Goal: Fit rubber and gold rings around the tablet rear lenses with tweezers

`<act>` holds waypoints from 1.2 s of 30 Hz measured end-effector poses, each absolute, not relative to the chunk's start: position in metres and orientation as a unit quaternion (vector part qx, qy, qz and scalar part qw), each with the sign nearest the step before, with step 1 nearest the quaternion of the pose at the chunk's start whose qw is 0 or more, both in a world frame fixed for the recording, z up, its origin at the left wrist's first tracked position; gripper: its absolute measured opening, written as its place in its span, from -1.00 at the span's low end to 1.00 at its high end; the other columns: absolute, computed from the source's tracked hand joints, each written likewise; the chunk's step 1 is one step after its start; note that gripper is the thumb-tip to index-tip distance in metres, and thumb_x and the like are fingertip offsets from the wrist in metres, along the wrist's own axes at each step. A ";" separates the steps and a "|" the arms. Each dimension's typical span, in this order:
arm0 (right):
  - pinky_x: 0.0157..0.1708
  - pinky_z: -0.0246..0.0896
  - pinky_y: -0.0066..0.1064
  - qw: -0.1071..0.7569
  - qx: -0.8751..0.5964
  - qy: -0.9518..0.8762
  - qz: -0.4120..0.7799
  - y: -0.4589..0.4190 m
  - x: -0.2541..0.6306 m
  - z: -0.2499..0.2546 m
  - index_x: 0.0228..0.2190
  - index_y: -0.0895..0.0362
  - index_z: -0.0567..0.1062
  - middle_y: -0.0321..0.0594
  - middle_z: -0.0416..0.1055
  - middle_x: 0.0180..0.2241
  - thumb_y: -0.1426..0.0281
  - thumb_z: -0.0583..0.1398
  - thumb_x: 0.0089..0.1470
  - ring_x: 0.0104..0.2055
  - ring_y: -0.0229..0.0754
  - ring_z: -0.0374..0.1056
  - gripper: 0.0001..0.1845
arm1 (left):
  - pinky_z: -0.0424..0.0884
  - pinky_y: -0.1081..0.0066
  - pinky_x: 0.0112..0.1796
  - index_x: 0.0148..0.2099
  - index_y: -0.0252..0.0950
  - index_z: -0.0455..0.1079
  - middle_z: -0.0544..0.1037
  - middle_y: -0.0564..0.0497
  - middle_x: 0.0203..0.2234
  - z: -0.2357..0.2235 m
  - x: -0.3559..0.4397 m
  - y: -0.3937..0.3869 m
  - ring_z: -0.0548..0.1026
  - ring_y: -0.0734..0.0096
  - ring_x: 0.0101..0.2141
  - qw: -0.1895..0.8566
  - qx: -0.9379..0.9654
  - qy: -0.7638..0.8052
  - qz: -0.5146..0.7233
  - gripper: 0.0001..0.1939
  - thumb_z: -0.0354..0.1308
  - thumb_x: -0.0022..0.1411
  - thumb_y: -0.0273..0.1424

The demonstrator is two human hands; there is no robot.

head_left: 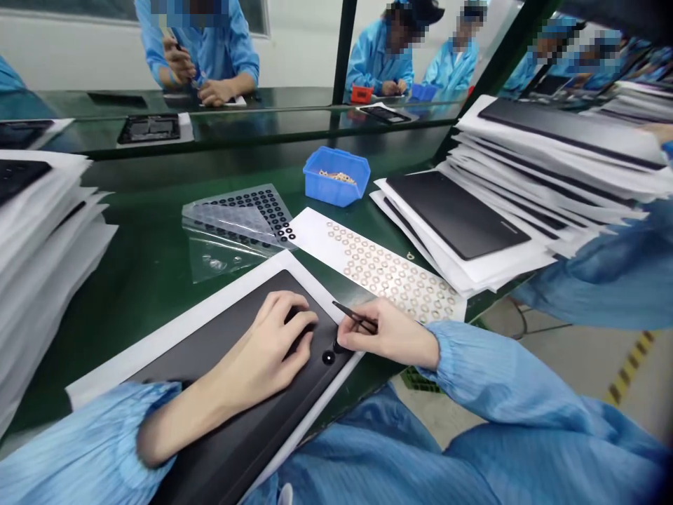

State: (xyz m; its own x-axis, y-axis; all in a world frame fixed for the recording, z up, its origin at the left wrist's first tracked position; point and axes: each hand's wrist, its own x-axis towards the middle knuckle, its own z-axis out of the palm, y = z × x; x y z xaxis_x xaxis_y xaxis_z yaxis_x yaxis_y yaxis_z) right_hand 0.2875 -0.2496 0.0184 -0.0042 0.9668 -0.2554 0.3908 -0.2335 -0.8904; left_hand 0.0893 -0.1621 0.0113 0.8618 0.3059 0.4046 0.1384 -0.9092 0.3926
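My left hand (pixel 268 344) rests with curved fingers on a dark matte panel (pixel 252 449), which lies on a white sheet (pixel 173 337). My right hand (pixel 386 333) pinches black tweezers (pixel 357 317) just above the panel's edge. Their tips reach a black rubber ring (pixel 339 346), and they appear to hold it. Another black ring (pixel 329 358) sits on the panel close by. Beyond my hands lie a clear sheet of black rings (pixel 247 217) and a white sheet of beige rings (pixel 389 270).
Tall stacks of panels interleaved with white sheets rise at the left (pixel 36 266) and right (pixel 552 154) of the green workbench (pixel 141 259). A blue bin of small beige parts (pixel 336 175) stands ahead. Co-workers in blue gowns (pixel 200 49) sit beyond a dark divider.
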 end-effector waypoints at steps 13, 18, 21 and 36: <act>-0.56 0.08 -0.52 0.292 -0.647 -0.653 0.264 -0.262 0.275 0.021 -0.60 0.19 0.40 -0.35 0.28 -0.62 0.57 0.17 -0.07 -0.57 -0.35 0.20 -0.87 | 0.32 0.28 -0.06 -0.05 -0.37 0.28 0.27 -0.14 -0.10 0.008 0.088 -0.159 0.23 0.24 -0.04 0.198 0.954 0.120 0.190 -0.81 -0.05 0.31 -0.55; -0.61 0.05 -0.43 0.185 -0.598 -0.773 0.101 -0.275 0.271 0.022 -0.43 0.24 0.50 -0.20 0.39 -0.48 0.55 0.13 0.04 -0.59 -0.28 0.24 -0.88 | 0.34 0.25 -0.08 -0.06 -0.36 0.28 0.28 -0.14 -0.12 0.007 0.089 -0.159 0.24 0.23 -0.05 0.201 0.955 0.119 0.182 -0.82 -0.07 0.32 -0.55; -0.50 0.20 -0.45 0.299 -0.591 -0.738 0.129 -0.279 0.274 0.022 -0.38 0.21 0.53 -0.17 0.41 -0.42 0.40 0.08 0.20 -0.48 -0.26 0.34 -0.75 | 0.34 0.21 -0.07 -0.04 -0.35 0.28 0.30 -0.15 -0.13 0.009 0.089 -0.159 0.24 0.19 -0.04 0.195 0.960 0.106 0.171 -0.80 -0.08 0.33 -0.55; -0.41 0.39 -0.43 0.595 -0.644 -0.388 0.284 -0.284 0.247 -0.001 -0.48 0.10 0.40 -0.29 0.44 -0.44 0.48 0.19 0.07 -0.43 -0.23 0.46 -0.89 | 0.31 0.15 -0.05 0.07 -0.37 0.31 0.34 -0.19 -0.06 0.014 0.085 -0.163 0.19 0.08 0.03 0.190 0.976 0.013 0.109 -0.67 -0.09 0.29 -0.58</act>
